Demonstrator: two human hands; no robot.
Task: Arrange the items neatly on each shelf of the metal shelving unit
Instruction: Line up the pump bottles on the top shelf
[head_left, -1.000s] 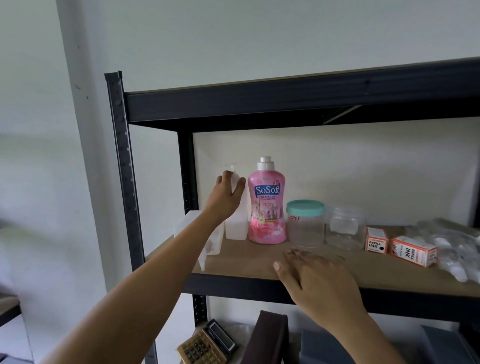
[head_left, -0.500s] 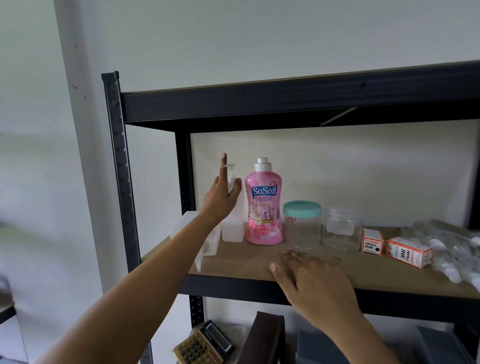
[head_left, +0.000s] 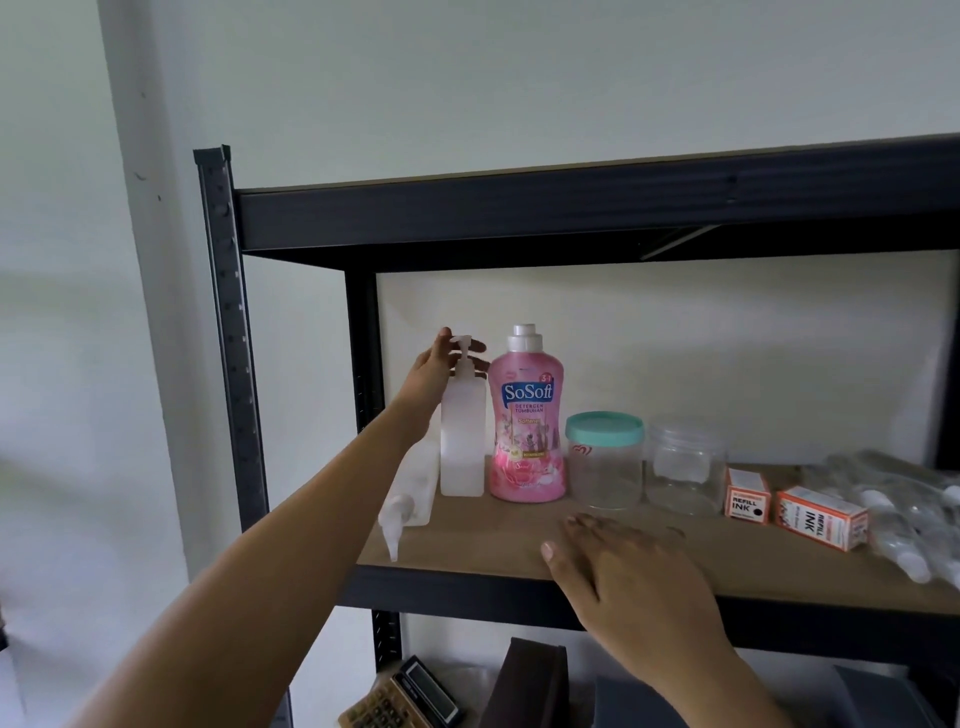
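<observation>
Two hands: left (head_left: 434, 366) touches pump bottle (head_left: 462, 436) (upright), right (head_left: 631, 577) flat.

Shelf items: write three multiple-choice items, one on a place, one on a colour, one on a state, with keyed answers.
1. What stands directly right of the pink detergent bottle?
A. calculator
B. jar with the teal lid
C. ink box

2. The detergent bottle's cap is:
A. white
B. black
C. red

3. The second pump bottle, at the shelf's left end, is:
A. upright
B. hanging
C. lying down

Answers: 1 B, the jar sits beside it; 2 A, the cap shows white; 3 C, it lies with its nozzle toward the shelf edge, beside the upright pump bottle that the left hand touches.
</observation>
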